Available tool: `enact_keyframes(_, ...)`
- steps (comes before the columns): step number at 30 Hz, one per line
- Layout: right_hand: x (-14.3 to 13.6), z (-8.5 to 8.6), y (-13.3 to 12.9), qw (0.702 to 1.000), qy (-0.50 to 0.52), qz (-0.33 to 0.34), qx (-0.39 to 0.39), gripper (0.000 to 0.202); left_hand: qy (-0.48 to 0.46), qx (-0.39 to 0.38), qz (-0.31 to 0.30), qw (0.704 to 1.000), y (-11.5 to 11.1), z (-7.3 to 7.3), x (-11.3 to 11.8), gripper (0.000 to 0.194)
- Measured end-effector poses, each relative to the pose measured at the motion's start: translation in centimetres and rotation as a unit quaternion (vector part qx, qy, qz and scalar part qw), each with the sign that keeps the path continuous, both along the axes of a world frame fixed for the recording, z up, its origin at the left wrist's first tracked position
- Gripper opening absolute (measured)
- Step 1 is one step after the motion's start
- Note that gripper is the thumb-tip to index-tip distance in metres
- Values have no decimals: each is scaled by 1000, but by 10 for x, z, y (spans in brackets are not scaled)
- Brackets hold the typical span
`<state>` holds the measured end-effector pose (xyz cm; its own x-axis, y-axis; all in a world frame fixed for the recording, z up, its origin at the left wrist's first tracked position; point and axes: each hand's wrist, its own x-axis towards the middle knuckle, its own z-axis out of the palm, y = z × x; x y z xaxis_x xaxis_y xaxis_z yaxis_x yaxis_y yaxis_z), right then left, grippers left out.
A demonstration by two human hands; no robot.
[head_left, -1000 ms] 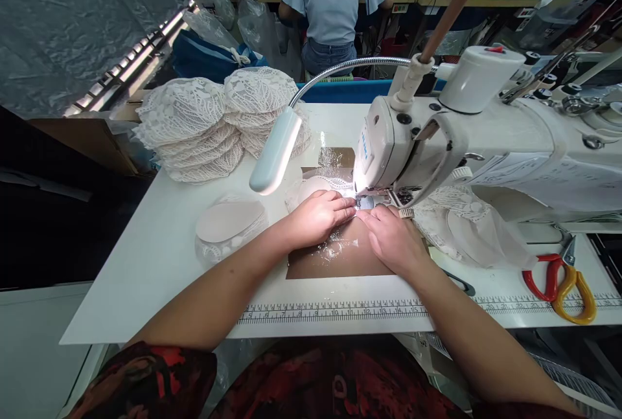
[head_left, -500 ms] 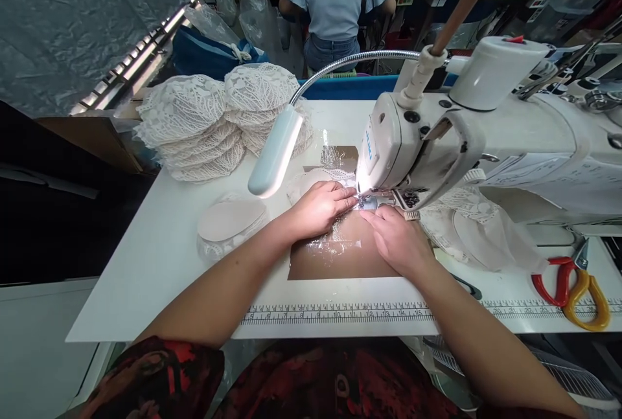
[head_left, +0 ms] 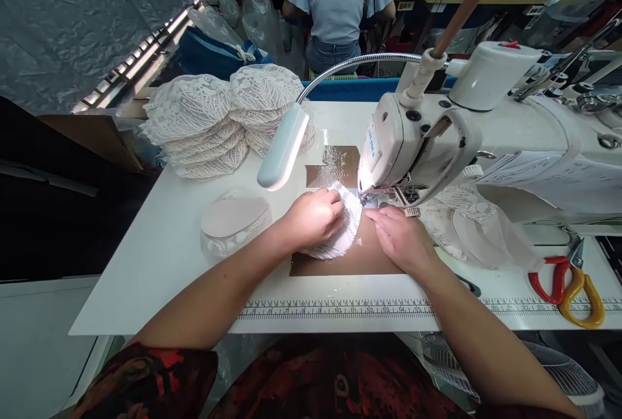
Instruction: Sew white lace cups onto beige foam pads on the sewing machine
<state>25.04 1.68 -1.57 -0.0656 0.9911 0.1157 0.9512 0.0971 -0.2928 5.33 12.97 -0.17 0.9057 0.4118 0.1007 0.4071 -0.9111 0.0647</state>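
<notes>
edge handling of a rounded lace piece at a sewing machine (head_left: 389,140). the left hand (head_left: 317,218) held the white lace cup (head_left: 352,230), its grip clamped on the left side of the piece with the fingers bunched. the cup lay over the brown sheet (head_left: 379,265), its right edge just beside the presser foot (head_left: 369,201); whether any of that edge sat beneath the foot could not be told. the right hand (head_left: 399,232) rested over the same sheet, fingertips near the foot; whether its grip was apart or together could not be told. the step in hand was judged to be the positioning of the cup at the foot. on that reading, the next move called for the edge to be laid flat and lined up there, with fingertips clear of the needle area. to the left, a pale oval piece (head_left: 232,217) lay on the white surface (head_left: 155,270), nearer the person than two stacks of lace cups (head_left: 189,111); beyond the right hand lay loose lace pieces (head_left: 469,228) and scissors (head_left: 568,286).
</notes>
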Motion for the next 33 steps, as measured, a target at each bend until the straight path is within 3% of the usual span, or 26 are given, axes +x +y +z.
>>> enact_keyframes(14,0,3,-2,1000,3,14,6,38,-63,-89,-63,992,-9,-5,5,29)
enact_keyframes(20,-3,2,-1,998,-58,31,-22,38,-35,-58,-82,994,-11,-10,7,35)
enact_keyframes(27,-7,4,1,995,-82,7,-55,42,-31,-15,-87,996,-9,-13,8,40)
enact_keyframes(33,-9,3,3,994,-94,5,-45,44,-43,-11,-93,995,-4,-17,9,39)
